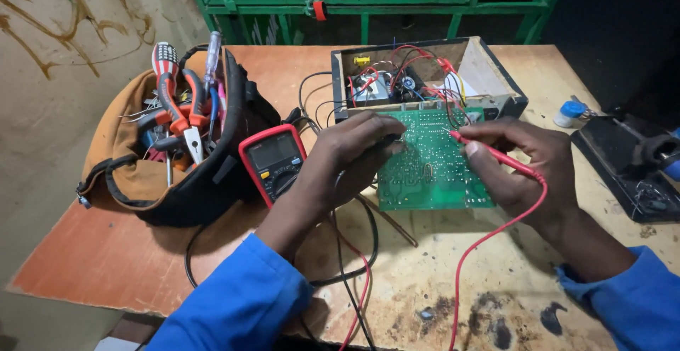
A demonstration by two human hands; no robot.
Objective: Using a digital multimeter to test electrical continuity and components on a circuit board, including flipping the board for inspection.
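Worn wooden table [127, 266], orange-brown top w/ dark stains and burn marks near front edge. Left: beige wall [64, 39] w/ brownish scrawled streaks. Behind table: green metal frame [368, 0], dark gaps betw. bars. Far right in deep shadow. Light dim, falls mainly on table centre.

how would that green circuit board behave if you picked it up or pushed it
The green circuit board looks thin and flat, so probably light and stiff. Wires tie its far edge to the open box, so a push or lift would likely tug them. Its fine solder points suggest it is fragile.
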